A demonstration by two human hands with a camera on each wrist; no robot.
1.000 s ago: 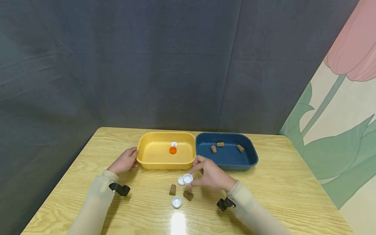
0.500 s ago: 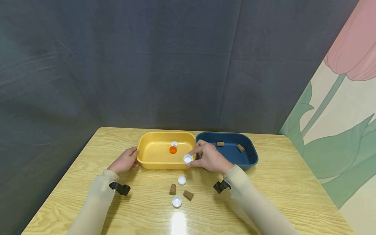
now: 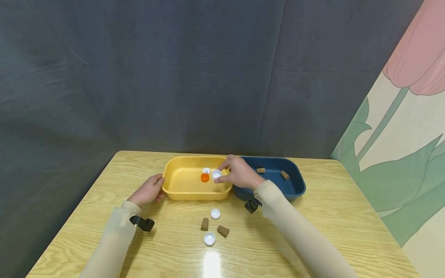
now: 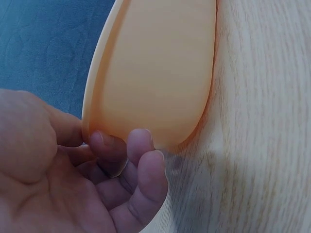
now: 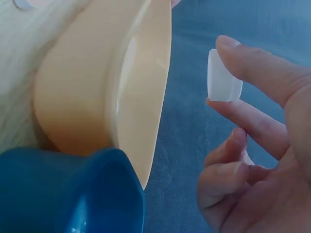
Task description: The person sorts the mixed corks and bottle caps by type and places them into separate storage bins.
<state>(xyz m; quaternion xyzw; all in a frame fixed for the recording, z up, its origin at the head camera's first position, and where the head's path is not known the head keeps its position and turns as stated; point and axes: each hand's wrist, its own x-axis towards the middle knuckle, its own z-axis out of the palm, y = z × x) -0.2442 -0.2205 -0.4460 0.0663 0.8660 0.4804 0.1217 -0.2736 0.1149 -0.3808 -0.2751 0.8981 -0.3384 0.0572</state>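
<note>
Between thumb and index finger, my right hand (image 3: 242,173) pinches a white bottle cap (image 3: 216,174) over the right side of the yellow tray (image 3: 184,185). In the right wrist view this cap (image 5: 221,80) is held edge-on, above the tray's rim. My left hand (image 3: 147,191) grips the left end of the yellow tray; the left wrist view has the thumb at the rim and the other fingers curled by the end wall. Inside the tray lie an orange cap (image 3: 205,177) and a white cap (image 3: 206,170).
A dark blue tray (image 3: 295,189) adjoins the yellow one on the right, with corks (image 3: 285,175) in it; my right hand hides part of it. In front on the wooden table (image 3: 333,216) lie two white caps (image 3: 209,239) and two brown corks (image 3: 223,231). A dark curtain (image 3: 194,77) hangs behind.
My right hand has picked the white cap up from the table and carried it up and forward, over the yellow tray. The left hand stays at the tray's end.
</note>
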